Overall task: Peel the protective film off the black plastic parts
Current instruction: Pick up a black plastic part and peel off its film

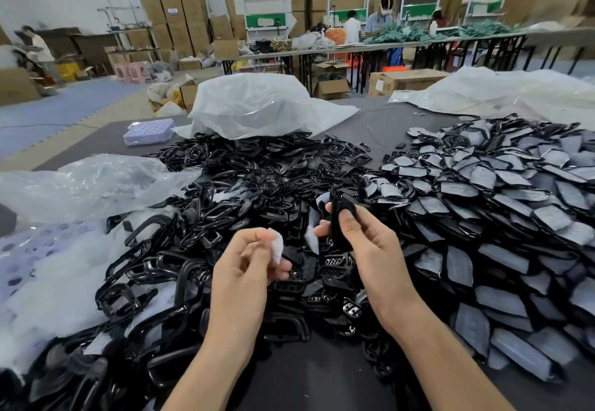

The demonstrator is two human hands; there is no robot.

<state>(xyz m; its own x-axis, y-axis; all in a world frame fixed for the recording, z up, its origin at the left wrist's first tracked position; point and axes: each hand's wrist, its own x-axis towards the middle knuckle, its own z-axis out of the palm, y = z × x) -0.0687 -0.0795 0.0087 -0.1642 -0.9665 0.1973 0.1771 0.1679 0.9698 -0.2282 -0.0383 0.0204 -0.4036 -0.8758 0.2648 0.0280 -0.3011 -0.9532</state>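
black part (340,214) partly hid by R hand (367,243) | far workers (352,26) blurred | forearms (225,346) cut btm edge

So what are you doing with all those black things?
Someone is peeling film off plastic parts. The right hand holds one black part, and the left hand pinches a white piece of film, apart from it. A heap of covered parts lies to the right; bare black parts are piled in the middle.

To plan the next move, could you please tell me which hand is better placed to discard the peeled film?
Left, most likely. The left hand pinches the white scrap of film, so it need only let go, while the right hand is busy gripping the black oval plastic part.
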